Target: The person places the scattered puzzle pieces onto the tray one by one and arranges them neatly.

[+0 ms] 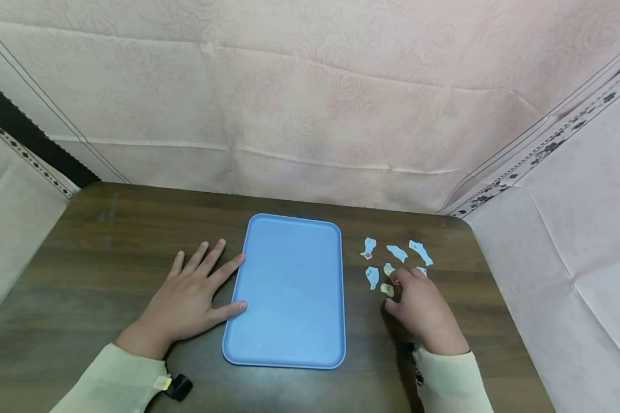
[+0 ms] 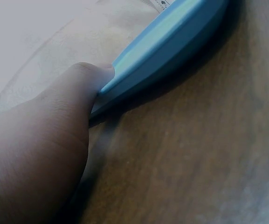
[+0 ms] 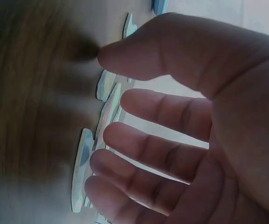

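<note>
A blue rectangular tray (image 1: 289,292) lies on the wooden table. Spread flat at its left side, my left hand (image 1: 188,304) touches the rim with thumb and index finger; in the left wrist view the thumb (image 2: 85,79) rests against the tray's edge (image 2: 148,60). My right hand (image 1: 423,307) hovers low over several small, flat, irregular pieces, its thumb apart from the fingers. A yellowish piece (image 1: 387,289) lies by the thumb, another pale piece (image 1: 388,268) by the fingertips. In the right wrist view, a thin piece (image 3: 81,168) lies near the fingers, and nothing shows in the grasp.
Light blue pieces lie right of the tray: one (image 1: 369,245) and another (image 1: 396,253) at the back, one (image 1: 421,252) farther right, one (image 1: 372,277) nearer. The wooden table (image 1: 108,246) meets pale patterned cloth (image 1: 310,103) at the back and sides.
</note>
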Demonstrator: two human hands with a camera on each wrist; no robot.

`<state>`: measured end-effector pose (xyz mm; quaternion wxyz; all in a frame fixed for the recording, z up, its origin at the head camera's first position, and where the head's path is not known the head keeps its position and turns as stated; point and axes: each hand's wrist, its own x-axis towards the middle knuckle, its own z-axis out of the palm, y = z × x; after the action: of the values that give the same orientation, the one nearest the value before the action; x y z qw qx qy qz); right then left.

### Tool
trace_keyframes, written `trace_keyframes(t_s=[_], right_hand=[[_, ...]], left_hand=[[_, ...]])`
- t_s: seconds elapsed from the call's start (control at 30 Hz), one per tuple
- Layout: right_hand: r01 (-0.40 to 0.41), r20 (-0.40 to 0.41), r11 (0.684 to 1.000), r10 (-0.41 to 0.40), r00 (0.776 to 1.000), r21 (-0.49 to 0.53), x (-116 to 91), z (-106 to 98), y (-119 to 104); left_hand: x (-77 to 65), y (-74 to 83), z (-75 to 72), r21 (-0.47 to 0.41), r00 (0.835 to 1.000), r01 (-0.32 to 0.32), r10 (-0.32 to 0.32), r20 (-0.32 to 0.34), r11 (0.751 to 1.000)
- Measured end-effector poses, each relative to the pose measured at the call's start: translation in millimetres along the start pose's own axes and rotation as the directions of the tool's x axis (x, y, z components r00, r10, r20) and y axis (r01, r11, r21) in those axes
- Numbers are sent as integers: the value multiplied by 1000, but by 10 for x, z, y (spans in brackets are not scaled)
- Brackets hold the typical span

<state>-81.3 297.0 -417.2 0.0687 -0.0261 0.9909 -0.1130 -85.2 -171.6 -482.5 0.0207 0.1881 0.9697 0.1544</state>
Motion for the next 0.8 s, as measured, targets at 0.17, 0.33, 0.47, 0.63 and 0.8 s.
trace_keyframes(t_s=[0.17,0.33,0.47,0.63,0.8], right_hand=[[15,15,1000,-15,1000,8,3,3,-13],[37,16,999,-37,999,0,10,5,-17],[43,14,999,-43,999,-3,22,3,-28],[39,25,999,-39,999,5,35,1,-40],[18,44,999,-20,999,35,44,-2,-37]], left_hand=[[-2,0,-2,-1,1000,0,0,4,1000],[-4,-1,-1,-2,1000,0,0,6,1000],[-10,-1,-1,-3,1000,1,-1,9,1000],[-15,-4,1,1,1000,1,-1,13,1000],[-11,-2,2,2,1000,2,-2,17,1000]])
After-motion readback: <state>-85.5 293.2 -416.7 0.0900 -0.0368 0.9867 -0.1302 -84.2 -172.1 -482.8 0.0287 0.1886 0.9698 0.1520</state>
